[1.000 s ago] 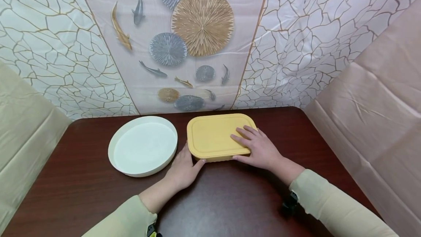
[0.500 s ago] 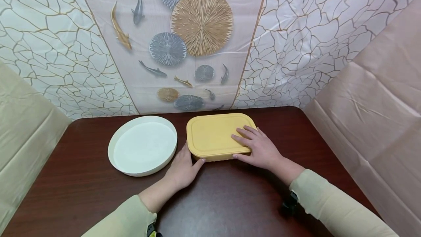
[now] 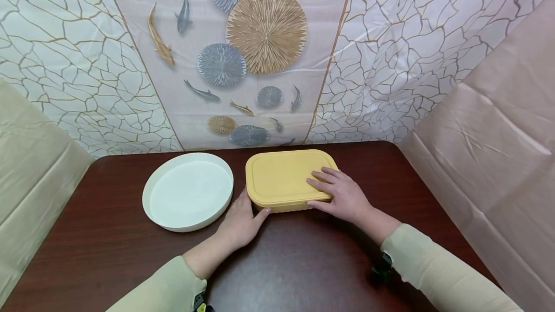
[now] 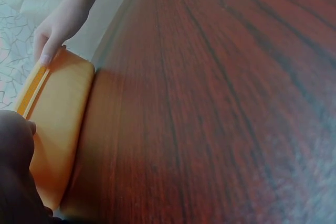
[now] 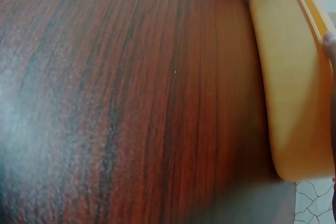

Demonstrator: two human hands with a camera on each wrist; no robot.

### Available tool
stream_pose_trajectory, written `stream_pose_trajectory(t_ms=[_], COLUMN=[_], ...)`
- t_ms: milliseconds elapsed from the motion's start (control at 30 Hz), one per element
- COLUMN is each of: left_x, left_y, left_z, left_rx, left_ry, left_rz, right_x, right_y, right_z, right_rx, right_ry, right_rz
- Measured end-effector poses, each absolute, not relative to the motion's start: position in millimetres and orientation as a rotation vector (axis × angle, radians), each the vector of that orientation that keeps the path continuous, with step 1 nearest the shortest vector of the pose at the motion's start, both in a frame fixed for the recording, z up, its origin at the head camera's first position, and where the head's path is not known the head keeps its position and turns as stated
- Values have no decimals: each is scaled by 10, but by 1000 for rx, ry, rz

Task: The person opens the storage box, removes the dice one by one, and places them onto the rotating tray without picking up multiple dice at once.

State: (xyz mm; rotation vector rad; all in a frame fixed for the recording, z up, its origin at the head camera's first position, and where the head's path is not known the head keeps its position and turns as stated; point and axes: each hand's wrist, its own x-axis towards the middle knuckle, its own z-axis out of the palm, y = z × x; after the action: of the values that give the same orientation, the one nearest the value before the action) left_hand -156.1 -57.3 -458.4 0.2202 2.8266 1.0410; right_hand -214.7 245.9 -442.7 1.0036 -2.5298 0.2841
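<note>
A yellow rectangular food container (image 3: 277,206) with its yellow lid (image 3: 277,175) on stands near the back of the dark table. My left hand (image 3: 240,223) holds its front left corner, thumb at the front wall and fingers along the left side, their tips partly hidden. My right hand (image 3: 344,199) rests on the right part of the lid, fingers spread nearly straight and thumb at the front rim. In the left wrist view the right thumb touches the rim of the lid (image 4: 34,87). The right wrist view shows the container (image 5: 291,87) along the right side.
Just left of the container sits a round white shallow dish (image 3: 188,194), close to the left hand. The dark wooden table (image 3: 295,264) reaches to a patterned cloth wall (image 3: 269,61) at the back. Plain beige cloth (image 3: 490,124) hangs on the right.
</note>
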Motion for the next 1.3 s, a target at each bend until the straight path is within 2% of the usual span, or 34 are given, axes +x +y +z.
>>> stream_pose_trajectory(t_ms=[1300], left_x=[-1569], left_y=[-595], left_z=[-4608], left_rx=[240], left_ry=[2843], left_rz=[1057], right_x=[-2161], right_y=[2497], right_z=[-4370], right_rx=[967], right_ry=[-2072], right_rz=[476])
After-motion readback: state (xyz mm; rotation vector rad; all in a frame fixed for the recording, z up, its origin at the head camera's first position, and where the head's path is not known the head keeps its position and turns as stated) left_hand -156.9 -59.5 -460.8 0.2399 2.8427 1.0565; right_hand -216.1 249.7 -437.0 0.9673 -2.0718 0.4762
